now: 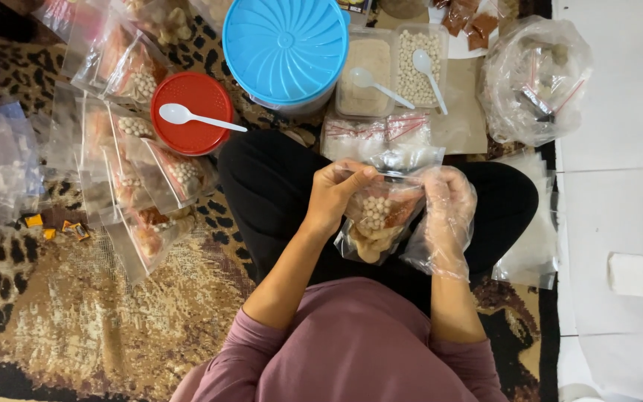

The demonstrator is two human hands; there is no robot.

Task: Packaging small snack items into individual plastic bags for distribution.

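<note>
A small clear zip bag holding white round balls, pale chips and a reddish packet hangs over my lap. My left hand, bare, pinches the bag's top edge at its left end. My right hand, in a loose clear plastic glove, grips the bag's right side. Both hands are closed on the same bag, above my crossed black-trousered legs.
Filled bags lie piled at left beside a red lid bearing a white spoon. Ahead stand a blue-lidded tub, two clear trays with spoons, empty zip bags and a sack of bags. White floor at right.
</note>
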